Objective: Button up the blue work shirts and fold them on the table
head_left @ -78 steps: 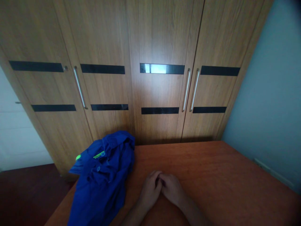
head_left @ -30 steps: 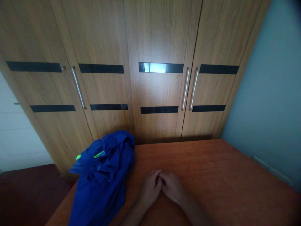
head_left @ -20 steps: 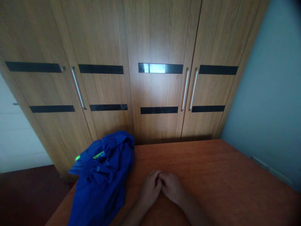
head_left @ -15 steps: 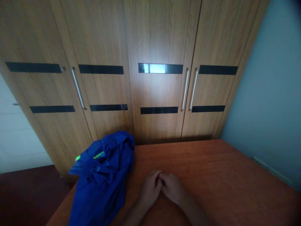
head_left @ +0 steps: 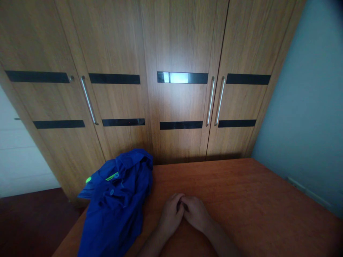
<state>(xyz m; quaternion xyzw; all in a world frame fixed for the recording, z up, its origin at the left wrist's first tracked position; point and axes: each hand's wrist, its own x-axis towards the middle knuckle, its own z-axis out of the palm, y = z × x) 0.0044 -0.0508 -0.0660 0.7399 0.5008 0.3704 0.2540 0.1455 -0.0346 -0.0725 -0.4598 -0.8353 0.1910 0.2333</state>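
Observation:
My left hand [head_left: 171, 211] and my right hand [head_left: 197, 214] rest together on the reddish-brown wooden table [head_left: 227, 200]. Their curled fingers meet and press against each other, with the thumbs side by side toward me. No object shows in either hand. Left of my hands lies a crumpled dark blue garment [head_left: 118, 207] with buttons and bright green trim. It spreads from the far edge of the table down to the bottom of the view, a short gap away from my left hand. Its full shape is hidden in the folds.
Behind the table stands a wooden wardrobe [head_left: 179, 142] with black strips and metal handles, its doors closed. A pale blue wall [head_left: 305, 117] runs along the right. White drawers [head_left: 16, 153] and dark red floor [head_left: 32, 221] show at the left.

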